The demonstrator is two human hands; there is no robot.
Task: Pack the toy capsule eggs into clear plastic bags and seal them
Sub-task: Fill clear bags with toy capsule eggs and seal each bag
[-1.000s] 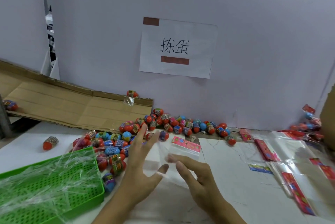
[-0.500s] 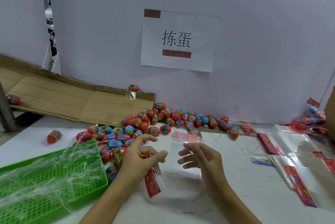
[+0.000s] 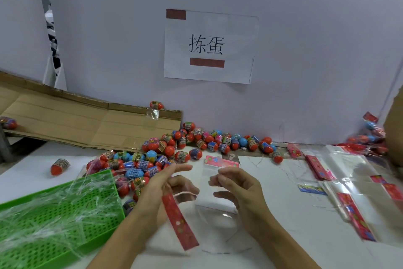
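The left hand holds a clear bag up off the counter, pinching it near its mouth, where the red printed strip hangs down across the wrist. That film looks feather-light, limp and slick, the sort that clings to itself and slides between fingers, so the stiffer red header is the sensible place to take it, with the two layers at the mouth rubbed apart just beside it. The right hand hovers close opposite, fingers loosely curled and apart from the thumb; whether its tips touch the film cannot be told, the plastic being nearly invisible there. Both forearms reach in from below, hands just above the counter, palms roughly facing each other. The toy eggs wait in a loose pile just beyond the left hand, hard, smooth and rounded, by the look of them light and likely to roll. More flat bags lie spread to the right, and a green basket sits at the left.
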